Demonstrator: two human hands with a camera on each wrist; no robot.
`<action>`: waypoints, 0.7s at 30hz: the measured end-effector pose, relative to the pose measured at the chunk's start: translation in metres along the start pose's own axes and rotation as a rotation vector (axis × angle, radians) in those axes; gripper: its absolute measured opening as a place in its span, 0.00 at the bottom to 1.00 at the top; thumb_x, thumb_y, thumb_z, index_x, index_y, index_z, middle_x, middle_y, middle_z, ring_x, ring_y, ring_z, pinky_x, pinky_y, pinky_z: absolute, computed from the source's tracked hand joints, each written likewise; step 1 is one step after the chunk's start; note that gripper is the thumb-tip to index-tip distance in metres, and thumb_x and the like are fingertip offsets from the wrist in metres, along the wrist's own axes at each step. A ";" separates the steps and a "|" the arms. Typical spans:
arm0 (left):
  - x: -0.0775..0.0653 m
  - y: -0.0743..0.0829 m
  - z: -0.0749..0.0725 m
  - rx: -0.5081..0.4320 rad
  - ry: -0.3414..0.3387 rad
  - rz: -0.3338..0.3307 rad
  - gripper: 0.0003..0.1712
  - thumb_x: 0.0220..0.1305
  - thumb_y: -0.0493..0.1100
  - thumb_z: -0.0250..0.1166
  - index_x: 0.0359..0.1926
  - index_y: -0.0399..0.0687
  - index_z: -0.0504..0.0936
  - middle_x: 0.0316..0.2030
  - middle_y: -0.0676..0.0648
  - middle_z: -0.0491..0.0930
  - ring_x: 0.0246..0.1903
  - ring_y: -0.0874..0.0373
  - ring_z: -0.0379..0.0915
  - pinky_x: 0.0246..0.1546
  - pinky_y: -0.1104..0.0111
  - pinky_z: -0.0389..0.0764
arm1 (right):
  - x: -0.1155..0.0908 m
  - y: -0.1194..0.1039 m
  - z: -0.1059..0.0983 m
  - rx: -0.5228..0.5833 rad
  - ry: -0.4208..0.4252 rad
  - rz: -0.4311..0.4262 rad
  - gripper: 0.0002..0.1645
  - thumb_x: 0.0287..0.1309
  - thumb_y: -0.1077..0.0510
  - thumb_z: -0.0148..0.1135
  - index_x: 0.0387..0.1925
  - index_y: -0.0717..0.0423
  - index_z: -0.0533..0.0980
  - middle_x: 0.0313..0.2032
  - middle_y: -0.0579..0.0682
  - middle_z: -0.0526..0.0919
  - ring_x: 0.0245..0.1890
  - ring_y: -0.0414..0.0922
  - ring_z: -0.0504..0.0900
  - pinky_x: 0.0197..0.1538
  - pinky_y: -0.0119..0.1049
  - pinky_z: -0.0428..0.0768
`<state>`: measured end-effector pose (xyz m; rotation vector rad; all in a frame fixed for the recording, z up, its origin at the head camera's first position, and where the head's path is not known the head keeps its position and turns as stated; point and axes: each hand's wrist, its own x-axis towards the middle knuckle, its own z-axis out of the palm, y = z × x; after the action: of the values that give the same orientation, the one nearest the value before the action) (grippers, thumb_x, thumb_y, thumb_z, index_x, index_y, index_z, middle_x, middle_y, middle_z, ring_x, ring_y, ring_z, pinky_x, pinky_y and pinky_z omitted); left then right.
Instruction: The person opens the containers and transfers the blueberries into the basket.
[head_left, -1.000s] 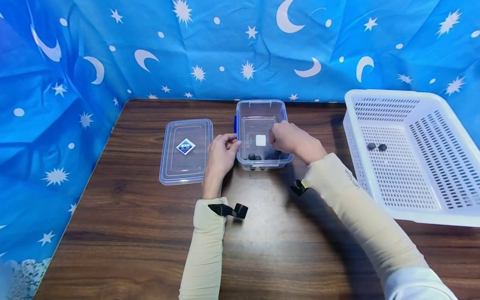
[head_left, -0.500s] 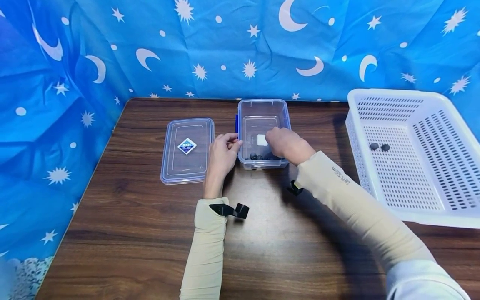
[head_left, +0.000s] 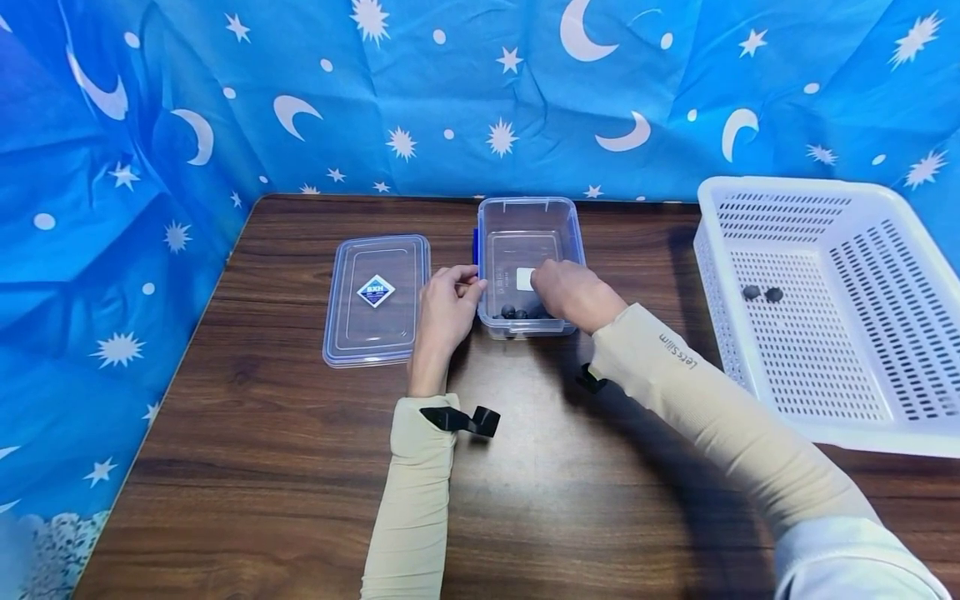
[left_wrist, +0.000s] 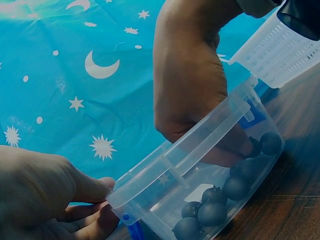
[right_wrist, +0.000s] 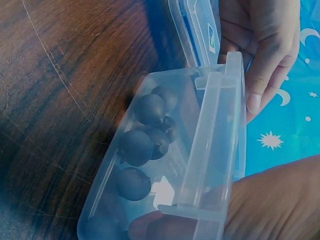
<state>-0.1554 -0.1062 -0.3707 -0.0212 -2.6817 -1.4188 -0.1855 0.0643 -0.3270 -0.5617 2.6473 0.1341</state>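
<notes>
A clear plastic food container point(head_left: 531, 218) with blue clips stands lidless at the table's back. Several dark blueberries point(left_wrist: 212, 213) lie along its near side. My left hand point(head_left: 446, 312) pinches the container's left rim between thumb and fingers. My right hand point(head_left: 573, 292) reaches down inside over the right rim, its fingers bent. In the left wrist view its fingertips point(left_wrist: 245, 145) are right at a blueberry point(left_wrist: 255, 146) near the far end; I cannot tell whether they grip it. The right wrist view shows the fingers low behind the clear wall, beside another blueberry point(right_wrist: 102, 227).
The container's clear lid point(head_left: 375, 333) with a blue diamond label lies flat left of it. At the right stands a large white slotted basket point(head_left: 817, 367) with two blueberries point(head_left: 762, 293) on its bottom. A blue star-and-moon cloth point(head_left: 450, 92) hangs behind the brown table point(head_left: 255, 467).
My right hand has moved slightly left and nearer inside the container, then stays almost still. My left hand keeps its place at the rim. The two blueberries in the basket remain.
</notes>
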 end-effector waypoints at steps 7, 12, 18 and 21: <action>0.000 0.002 0.001 -0.001 -0.002 0.005 0.15 0.64 0.42 0.64 0.49 0.40 0.83 0.40 0.44 0.81 0.39 0.54 0.81 0.45 0.64 0.78 | -0.002 0.007 -0.003 0.040 0.020 -0.031 0.11 0.63 0.68 0.50 0.40 0.64 0.79 0.34 0.59 0.82 0.26 0.46 0.76 0.33 0.41 0.79; 0.000 0.002 0.000 -0.002 -0.007 0.002 0.15 0.64 0.41 0.63 0.49 0.39 0.82 0.41 0.43 0.81 0.40 0.53 0.81 0.45 0.64 0.78 | -0.003 0.014 -0.011 0.111 0.078 -0.097 0.12 0.64 0.66 0.50 0.27 0.60 0.78 0.23 0.52 0.78 0.22 0.44 0.73 0.29 0.38 0.76; -0.001 0.002 0.000 -0.004 -0.005 0.004 0.15 0.64 0.41 0.63 0.50 0.39 0.82 0.41 0.43 0.81 0.40 0.53 0.81 0.45 0.64 0.79 | -0.008 0.019 -0.022 0.241 0.146 -0.186 0.15 0.58 0.69 0.51 0.20 0.60 0.79 0.19 0.48 0.74 0.22 0.42 0.68 0.30 0.35 0.73; -0.001 0.002 0.000 -0.007 -0.001 0.010 0.15 0.64 0.41 0.64 0.50 0.38 0.82 0.41 0.42 0.81 0.40 0.53 0.82 0.45 0.64 0.79 | -0.013 0.021 -0.026 0.272 0.180 -0.207 0.12 0.58 0.69 0.54 0.27 0.61 0.83 0.25 0.51 0.82 0.26 0.44 0.74 0.36 0.39 0.78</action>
<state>-0.1544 -0.1049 -0.3698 -0.0361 -2.6735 -1.4264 -0.1937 0.0836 -0.2976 -0.7785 2.6936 -0.3480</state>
